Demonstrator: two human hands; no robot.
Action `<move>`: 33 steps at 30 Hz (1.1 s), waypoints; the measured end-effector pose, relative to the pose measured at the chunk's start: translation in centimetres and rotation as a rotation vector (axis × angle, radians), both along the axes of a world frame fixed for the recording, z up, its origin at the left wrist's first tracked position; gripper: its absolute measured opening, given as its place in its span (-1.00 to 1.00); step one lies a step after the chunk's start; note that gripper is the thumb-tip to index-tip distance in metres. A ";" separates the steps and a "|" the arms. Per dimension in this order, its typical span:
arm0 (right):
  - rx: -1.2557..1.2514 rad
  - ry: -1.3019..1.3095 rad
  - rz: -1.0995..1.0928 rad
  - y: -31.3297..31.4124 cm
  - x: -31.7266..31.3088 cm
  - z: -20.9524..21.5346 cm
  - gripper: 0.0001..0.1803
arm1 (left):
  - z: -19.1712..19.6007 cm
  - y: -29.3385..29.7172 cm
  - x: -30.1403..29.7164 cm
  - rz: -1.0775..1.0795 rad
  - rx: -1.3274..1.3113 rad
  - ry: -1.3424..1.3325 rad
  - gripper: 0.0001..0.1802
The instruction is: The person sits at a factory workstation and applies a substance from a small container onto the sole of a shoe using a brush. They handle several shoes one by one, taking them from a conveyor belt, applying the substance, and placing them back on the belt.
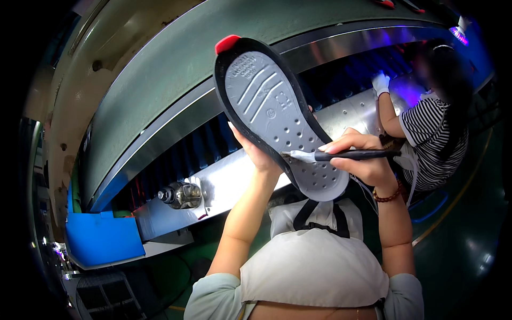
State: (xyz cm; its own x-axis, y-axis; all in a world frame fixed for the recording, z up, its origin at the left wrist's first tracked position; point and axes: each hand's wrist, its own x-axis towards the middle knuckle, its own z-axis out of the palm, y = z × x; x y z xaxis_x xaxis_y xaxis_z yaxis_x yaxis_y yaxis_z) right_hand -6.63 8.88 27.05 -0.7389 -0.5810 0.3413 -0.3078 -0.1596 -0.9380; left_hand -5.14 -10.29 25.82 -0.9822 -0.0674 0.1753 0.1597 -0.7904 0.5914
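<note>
My left hand [256, 152] grips a shoe sole [266, 101] by its left edge, with the fingers partly hidden behind it. The sole's grey inner face is turned toward me, patterned with raised lines and many small holes. It has a black rim and a red tip at its far end. Between the fingers of my right hand [368, 162] is a slim brush [322, 156] with a black handle. Its pale head touches or nearly touches the sole near the left rim, by the holes.
A green conveyor belt [160, 96] curves past beyond the sole. On the metal ledge [229, 178] is a clear bottle [186, 196] with a dark top. A blue panel [104, 234] stands at the left. At right, a person [437, 122] in a striped shirt and white glove works under violet light.
</note>
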 end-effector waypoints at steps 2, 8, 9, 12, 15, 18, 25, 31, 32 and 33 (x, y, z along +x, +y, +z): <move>0.024 0.212 0.086 -0.2 -0.3 0.5 -0.79 | 0.5 -0.2 -0.6 0.007 0.037 0.054 0.00; -0.013 0.026 0.114 0.2 -1.3 1.3 -0.78 | 1.0 -1.8 -2.0 0.009 0.097 0.135 -0.03; 0.048 0.116 0.072 0.0 -1.7 1.0 -0.78 | 1.1 -1.9 -2.3 0.016 0.130 0.127 -0.03; 0.120 0.237 0.185 0.0 -1.7 1.4 -0.81 | 1.3 -2.8 -2.6 0.018 0.072 0.129 -0.04; -0.007 0.035 0.339 0.7 -2.1 1.5 -0.77 | 1.7 -3.5 -2.6 0.059 0.061 0.071 -0.04; 0.096 -0.005 0.162 0.1 -3.3 1.3 -0.76 | 2.0 -3.9 -3.7 0.054 0.151 0.089 -0.03; -0.057 -0.250 0.266 -0.2 -5.2 0.0 -0.78 | 2.9 -4.8 -4.8 0.113 0.056 0.049 -0.04; -0.184 -0.512 0.182 -3.3 -4.8 -0.7 -0.80 | -2.9 -3.9 -3.1 0.126 0.204 -0.121 -0.18; -0.162 -0.507 0.193 -3.5 -4.5 -0.4 -0.80 | -4.2 -3.4 -2.7 0.092 0.216 -0.119 -0.19; -0.140 -0.504 0.202 -3.8 -4.3 -0.1 -0.80 | -4.9 -3.8 -2.6 0.040 0.217 -0.111 -0.22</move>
State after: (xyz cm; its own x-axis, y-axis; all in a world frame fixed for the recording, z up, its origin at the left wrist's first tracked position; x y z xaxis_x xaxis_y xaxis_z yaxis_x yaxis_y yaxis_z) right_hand -10.94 5.13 26.91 -0.7091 -0.7027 0.0589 0.2224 -0.3022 -0.9269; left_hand -7.75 -14.12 20.95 -0.9904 -0.1310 0.0433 0.1370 -0.8953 0.4238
